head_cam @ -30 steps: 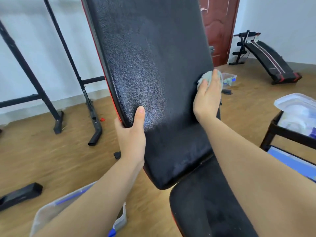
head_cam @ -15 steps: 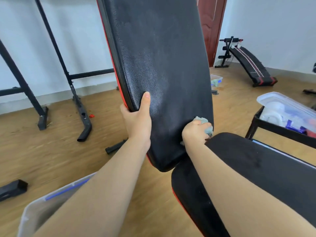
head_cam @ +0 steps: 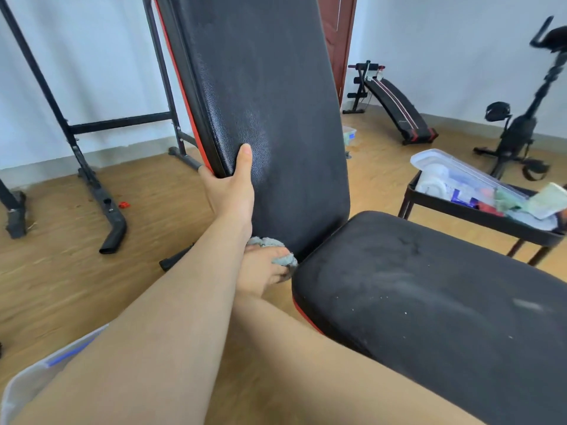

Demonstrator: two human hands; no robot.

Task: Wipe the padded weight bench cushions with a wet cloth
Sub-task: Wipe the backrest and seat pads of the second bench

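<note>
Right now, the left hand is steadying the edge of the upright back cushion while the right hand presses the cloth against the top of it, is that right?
Not quite: in the head view the right hand presses the cloth against the bottom of the back cushion, near the seat cushion. The left hand does steady its edge.

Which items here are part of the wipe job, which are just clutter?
In use: backrest cushion, seat cushion, cloth, left hand, right hand.
Lying about: sit-up board, exercise bike, tray of supplies, black rack.
</note>
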